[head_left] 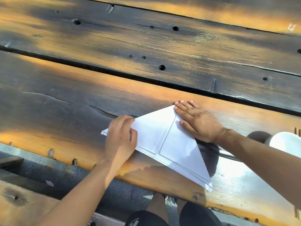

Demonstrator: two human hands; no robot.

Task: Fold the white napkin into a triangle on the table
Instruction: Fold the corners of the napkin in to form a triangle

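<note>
The white napkin (169, 142) lies folded into a triangle on the near plank of the wooden table (146, 46), close to the table's front edge. Its long folded side runs from a corner at the left down to a sharp point at the lower right, and its third corner points away from the person. Raised crease lines cross its upper face.

The left hand (121, 137) rests on the napkin's left part, fingers bent over the upper sloping edge and thumb lying on the top layer, so it grips that edge. The right hand (197, 121) lies flat with straight fingers pressing the far corner and right sloping edge down against the wood; its fingertips reach just past the corner onto the table.

The table is made of dark, weathered planks with holes and gaps between them. At the right edge a white rounded object (285, 142) sits on the table. Below the table edge, the person's knees in dark shorts (171, 216) show.
</note>
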